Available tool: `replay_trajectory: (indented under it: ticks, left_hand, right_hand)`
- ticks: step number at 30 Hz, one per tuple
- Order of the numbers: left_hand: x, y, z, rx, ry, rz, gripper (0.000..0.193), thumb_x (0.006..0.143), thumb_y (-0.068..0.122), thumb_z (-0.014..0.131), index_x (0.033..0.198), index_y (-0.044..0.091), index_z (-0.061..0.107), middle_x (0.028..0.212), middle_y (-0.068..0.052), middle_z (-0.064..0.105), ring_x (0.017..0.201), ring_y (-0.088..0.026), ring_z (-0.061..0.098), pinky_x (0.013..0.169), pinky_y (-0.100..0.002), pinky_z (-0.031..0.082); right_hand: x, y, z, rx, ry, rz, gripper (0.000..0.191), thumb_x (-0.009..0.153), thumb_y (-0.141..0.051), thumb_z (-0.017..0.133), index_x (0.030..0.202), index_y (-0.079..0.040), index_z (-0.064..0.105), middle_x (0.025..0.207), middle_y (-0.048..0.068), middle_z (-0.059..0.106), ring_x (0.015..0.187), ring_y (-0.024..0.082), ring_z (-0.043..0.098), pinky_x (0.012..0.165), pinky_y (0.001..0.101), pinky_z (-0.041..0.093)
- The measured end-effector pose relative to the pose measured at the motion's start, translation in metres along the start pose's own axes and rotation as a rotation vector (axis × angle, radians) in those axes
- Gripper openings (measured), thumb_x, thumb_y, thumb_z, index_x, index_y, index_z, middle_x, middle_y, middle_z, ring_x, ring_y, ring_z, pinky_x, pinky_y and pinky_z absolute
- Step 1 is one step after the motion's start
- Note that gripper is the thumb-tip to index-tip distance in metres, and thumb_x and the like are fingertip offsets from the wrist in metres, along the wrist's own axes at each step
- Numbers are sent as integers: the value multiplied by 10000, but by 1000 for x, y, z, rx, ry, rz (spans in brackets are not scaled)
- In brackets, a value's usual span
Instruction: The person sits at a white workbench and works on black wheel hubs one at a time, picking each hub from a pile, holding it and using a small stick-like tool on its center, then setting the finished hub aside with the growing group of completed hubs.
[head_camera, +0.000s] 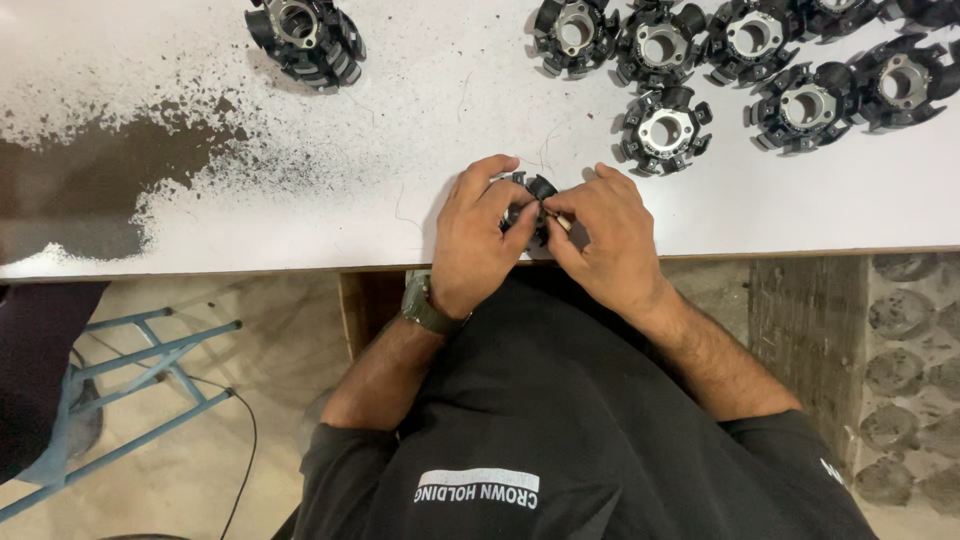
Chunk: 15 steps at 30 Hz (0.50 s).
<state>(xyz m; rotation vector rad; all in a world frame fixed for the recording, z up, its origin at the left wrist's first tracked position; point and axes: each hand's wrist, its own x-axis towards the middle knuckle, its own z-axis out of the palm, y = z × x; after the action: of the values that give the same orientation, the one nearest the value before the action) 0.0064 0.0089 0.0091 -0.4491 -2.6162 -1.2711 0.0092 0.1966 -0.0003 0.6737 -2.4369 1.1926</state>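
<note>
while left hand (478, 240) and right hand (605, 240) grip spoked black plastic core (530, 190), white tabletop (400, 100) looks scuffed.

The left hand (478, 240) and the right hand (606, 238) meet, with fingers curled inward. Both forearms are bare and angle in towards each other.

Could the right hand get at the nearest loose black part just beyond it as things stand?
Probably yes, once free. The black round part lies on bare white table just beyond the right hand, nothing between; but that hand and the left hand now hold another black part.
</note>
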Motion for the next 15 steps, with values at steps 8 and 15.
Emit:
replay_trajectory:
  ticks: [8, 15]
  left_hand:
    - [0, -5, 7, 21, 30, -31, 113, 882, 61, 740, 887, 31, 631, 1293, -136, 635, 1132, -354, 616, 946, -459, 513]
    - [-3, -11, 16, 50, 76, 1, 162, 786, 35, 739, 798, 32, 578, 1270, -137, 625, 1098, -357, 603, 927, -471, 501]
  right_hand:
    - [0, -1, 0, 10, -7, 13, 212, 875, -23, 774, 1049, -77, 664, 904, 44, 653, 864, 242, 646, 1133, 527, 483]
    - [-3, -3, 0, 0, -3, 29, 209, 882, -19, 766, 1052, -78, 660, 914, 42, 655, 887, 254, 649, 1148, 517, 476]
